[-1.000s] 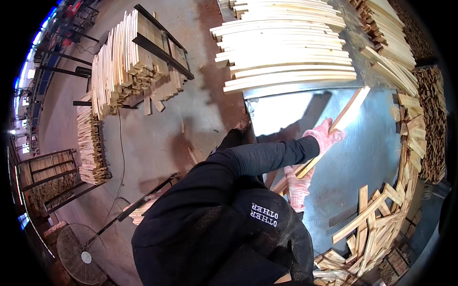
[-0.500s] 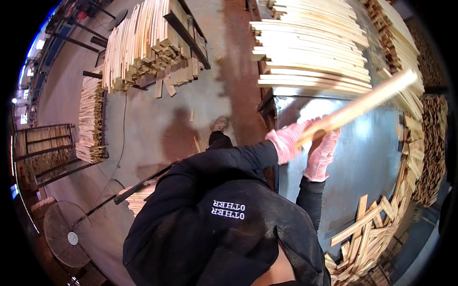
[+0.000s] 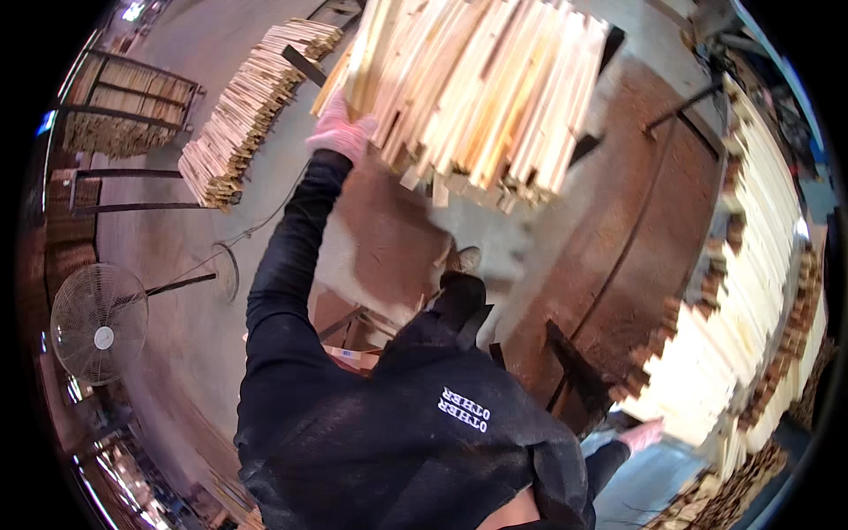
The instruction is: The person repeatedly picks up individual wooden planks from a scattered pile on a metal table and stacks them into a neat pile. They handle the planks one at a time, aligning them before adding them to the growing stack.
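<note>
My left hand (image 3: 340, 132), in a pink glove, is raised at the end of a long black sleeve. It grips a pale wooden slat (image 3: 369, 53) at the left side of a big stack of slats (image 3: 481, 88) lying on a dark rack. My right hand (image 3: 640, 435), also in a pink glove, hangs low at the right beside a blue-grey table top (image 3: 654, 481). It is small in view and partly hidden by my sleeve, with nothing visible in it. My dark jacket (image 3: 415, 433) fills the lower middle.
A second slat pile (image 3: 252, 106) lies on the concrete floor to the left, with a metal rack of wood (image 3: 119, 115) beyond it. A floor fan (image 3: 97, 327) stands at the left. Long stacked boards (image 3: 751, 291) run down the right side.
I have turned from the table to the slat stack on the rack. My left hand has carried the slat up to that stack. My right hand has let go and dropped low.
</note>
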The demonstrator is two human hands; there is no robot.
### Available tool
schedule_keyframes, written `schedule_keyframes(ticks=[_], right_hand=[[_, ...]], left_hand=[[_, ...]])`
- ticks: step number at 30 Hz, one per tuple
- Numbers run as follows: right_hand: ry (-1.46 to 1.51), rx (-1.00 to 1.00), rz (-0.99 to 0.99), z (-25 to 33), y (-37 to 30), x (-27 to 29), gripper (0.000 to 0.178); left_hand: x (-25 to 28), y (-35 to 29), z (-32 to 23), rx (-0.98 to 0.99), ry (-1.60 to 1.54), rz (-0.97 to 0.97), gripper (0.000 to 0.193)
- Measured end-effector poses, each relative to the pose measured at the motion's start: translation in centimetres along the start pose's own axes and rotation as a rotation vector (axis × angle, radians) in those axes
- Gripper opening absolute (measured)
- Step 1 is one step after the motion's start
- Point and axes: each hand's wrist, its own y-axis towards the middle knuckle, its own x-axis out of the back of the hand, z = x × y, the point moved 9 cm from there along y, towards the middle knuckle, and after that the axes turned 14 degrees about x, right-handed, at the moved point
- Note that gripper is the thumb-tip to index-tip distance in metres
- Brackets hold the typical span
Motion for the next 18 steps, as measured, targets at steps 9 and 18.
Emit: schedule_keyframes(ticks=[9, 18], right_hand=[[0.993, -0.617, -0.12, -0.2, -13.2, 6.0, 0.074], [0.976, -0.392, -0.004, 2.9, -12.6, 6.5, 0.072]], left_hand=[[2.1, 18.6, 14.8, 0.365, 0.744, 0.098, 0.071], [-4.6, 21.2, 25.0, 0.259, 0.551, 0.16, 0.058]])
